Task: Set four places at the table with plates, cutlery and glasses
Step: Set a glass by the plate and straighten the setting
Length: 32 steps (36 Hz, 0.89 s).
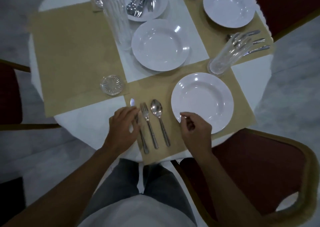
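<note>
Head view: round table [83, 122] under white cloth, tan placemats [69, 53], grey floor [294, 88], red chair [259, 166] close by. Near plate [202, 102] on mat; spoon [160, 122], fork [149, 124], knife [143, 141] on its left. Left hand [121, 126] flat, fingers straight on knife. Right hand [195, 131] loosely curled at plate rim, holding nothing.

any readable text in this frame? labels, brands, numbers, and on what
None: no readable text anywhere in the head view.
The plates, placemats and glasses are all plain.
On the knife, fork and spoon, any maker's stamp would be too small and blurred to read.
</note>
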{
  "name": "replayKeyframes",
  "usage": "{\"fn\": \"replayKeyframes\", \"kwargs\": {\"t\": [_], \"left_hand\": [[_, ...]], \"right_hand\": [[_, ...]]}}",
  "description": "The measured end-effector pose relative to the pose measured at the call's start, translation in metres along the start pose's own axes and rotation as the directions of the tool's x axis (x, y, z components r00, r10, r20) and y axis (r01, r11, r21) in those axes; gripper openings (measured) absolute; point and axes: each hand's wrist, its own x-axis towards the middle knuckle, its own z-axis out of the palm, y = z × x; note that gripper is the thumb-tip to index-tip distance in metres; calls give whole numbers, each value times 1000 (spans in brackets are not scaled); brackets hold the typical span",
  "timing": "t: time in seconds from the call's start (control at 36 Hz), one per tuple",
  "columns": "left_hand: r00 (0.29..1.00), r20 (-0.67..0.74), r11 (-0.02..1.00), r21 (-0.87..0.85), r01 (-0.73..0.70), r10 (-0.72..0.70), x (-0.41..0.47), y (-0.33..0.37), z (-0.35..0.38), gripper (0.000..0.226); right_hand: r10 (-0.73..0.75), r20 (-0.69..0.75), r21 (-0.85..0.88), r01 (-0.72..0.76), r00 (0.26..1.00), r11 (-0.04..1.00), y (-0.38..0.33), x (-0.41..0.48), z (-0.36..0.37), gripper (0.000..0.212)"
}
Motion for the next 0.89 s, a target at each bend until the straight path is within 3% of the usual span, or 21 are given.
{"fn": "replayKeyframes", "kwargs": {"t": [0.08,0.17,0.31,0.58,0.89], "left_hand": [[997,73,999,38,-21,18,-19,-10,3,62],[986,164,994,104,-45,28,-29,-14,6,83],[974,225,987,153,-38,3,-32,-12,13,94],[972,236,974,225,-34,-20,-30,-9,18,101],[969,247,966,253,-50,-15,-28,-9,20,104]], "right_hand": [[-41,128,-26,45,991,999,-8,-10,24,13],[42,261,-40,-33,964,999,-15,-16,45,15],[90,347,-112,-54,934,992,-32,-23,67,22],[92,301,-190,-34,949,981,-33,-30,86,12],[51,288,-164,-3,956,986,-27,-31,86,9]]}}
